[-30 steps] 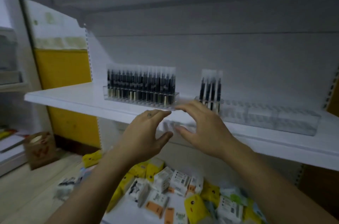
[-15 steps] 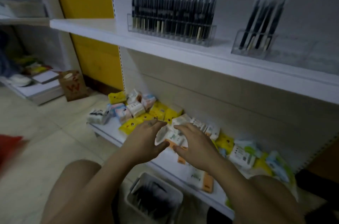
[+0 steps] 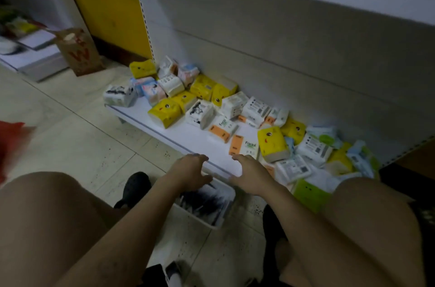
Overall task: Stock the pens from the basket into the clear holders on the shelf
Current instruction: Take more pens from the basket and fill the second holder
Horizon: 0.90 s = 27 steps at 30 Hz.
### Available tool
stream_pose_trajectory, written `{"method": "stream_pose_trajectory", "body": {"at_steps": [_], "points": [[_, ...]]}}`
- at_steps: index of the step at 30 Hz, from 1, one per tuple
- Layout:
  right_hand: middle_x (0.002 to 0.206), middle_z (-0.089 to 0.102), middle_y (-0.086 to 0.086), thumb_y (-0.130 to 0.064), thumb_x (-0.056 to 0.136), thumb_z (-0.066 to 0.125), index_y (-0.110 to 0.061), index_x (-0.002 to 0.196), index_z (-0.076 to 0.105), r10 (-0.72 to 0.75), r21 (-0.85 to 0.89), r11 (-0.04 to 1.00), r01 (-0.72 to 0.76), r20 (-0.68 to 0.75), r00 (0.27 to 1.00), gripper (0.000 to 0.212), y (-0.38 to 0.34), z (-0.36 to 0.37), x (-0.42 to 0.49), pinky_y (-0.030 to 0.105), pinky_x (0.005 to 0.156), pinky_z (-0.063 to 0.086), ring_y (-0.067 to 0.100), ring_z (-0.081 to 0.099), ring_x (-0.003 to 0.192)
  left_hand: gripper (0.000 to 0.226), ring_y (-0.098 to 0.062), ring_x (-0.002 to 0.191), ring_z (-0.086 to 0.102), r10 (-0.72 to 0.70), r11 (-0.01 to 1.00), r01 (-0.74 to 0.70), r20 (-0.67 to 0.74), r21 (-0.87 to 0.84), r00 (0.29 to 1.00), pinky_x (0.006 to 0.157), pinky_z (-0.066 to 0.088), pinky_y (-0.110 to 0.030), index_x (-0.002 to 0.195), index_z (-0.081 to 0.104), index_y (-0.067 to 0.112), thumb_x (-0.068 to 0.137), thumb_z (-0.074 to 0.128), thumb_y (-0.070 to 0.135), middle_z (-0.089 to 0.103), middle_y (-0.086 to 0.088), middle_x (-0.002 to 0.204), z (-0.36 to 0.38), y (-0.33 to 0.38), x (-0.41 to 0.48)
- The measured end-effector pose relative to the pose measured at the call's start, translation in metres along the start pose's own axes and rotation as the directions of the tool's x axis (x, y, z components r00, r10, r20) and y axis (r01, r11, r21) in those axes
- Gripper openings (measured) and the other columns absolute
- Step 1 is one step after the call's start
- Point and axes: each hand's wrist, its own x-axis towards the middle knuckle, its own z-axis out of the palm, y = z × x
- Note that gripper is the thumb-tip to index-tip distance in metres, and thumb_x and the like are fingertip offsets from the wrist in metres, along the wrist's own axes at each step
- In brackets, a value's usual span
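The low white shelf [image 3: 188, 138] stands just above the pale tiled floor [image 3: 77, 143]. Many tissue packs [image 3: 164, 113], yellow, white, orange and blue, lie on the shelf in a loose heap, mostly toward its back and right side. On the floor, just before the shelf edge, stands a white basket [image 3: 213, 222] with dark pens [image 3: 204, 201] inside. A brown paper bag [image 3: 78, 54] stands on the floor at the far left.

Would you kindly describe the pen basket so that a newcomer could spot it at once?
Find the low white shelf strewn with tissue packs. On the tiled floor just before its front edge, below the left hand and right hand, sits the basket. It is a white rectangular tub, the only container holding dark pens rather than bright packets.
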Motion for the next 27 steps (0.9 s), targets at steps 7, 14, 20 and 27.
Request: {"method": "stream_pose_trajectory", "body": {"at_steps": [7,14,20,27], "points": [[0.140,0.043,0.009,-0.038,0.089,0.063,-0.017,0.143,0.038,0.053,-0.042,0.998,-0.047,0.167,0.985,0.063,0.016,0.043,0.015,0.034,0.084,0.045,0.029,0.051,0.118,0.050,-0.028,0.117,0.052,-0.099,0.984,0.134,0.270,-0.114,0.958,0.096,0.041,-0.036,0.136,0.047,0.010,0.096,0.054,0.039,0.055,-0.011,0.132,0.073,-0.027,0.001],[0.114,0.062,0.011,-0.032,0.083,0.069,-0.009,0.127,0.053,0.169,-0.013,0.985,-0.174,0.316,0.933,0.053,0.031,0.082,0.038,0.039,0.088,0.051,0.027,0.060,0.103,0.056,-0.028,0.128,0.045,-0.148,0.932,0.243,0.331,-0.269,0.932,0.102,0.039,-0.034,0.145,0.036,0.009,0.098,0.054,0.035,0.043,-0.011,0.145,0.115,-0.053,0.011],[0.123,0.058,0.004,-0.037,0.086,0.068,-0.017,0.126,0.057,0.297,0.112,0.927,-0.358,0.364,0.883,0.046,0.039,0.108,0.075,0.034,0.092,0.049,0.021,0.057,0.111,0.046,-0.029,0.115,0.052,-0.153,0.917,0.279,0.394,-0.286,0.906,0.089,0.042,-0.034,0.131,0.049,0.008,0.096,0.055,0.037,0.052,-0.014,0.131,0.135,-0.081,0.048],[0.106,0.064,0.004,-0.022,0.094,0.061,-0.021,0.121,0.057,0.372,0.318,0.762,-0.564,0.499,0.783,0.027,0.030,0.170,0.105,0.034,0.080,0.055,0.022,0.064,0.096,0.036,-0.030,0.102,0.056,-0.243,0.846,0.373,0.347,-0.381,0.906,0.086,0.047,-0.037,0.117,0.056,0.003,0.093,0.056,0.029,0.058,-0.015,0.110,0.167,-0.110,0.099]]}}
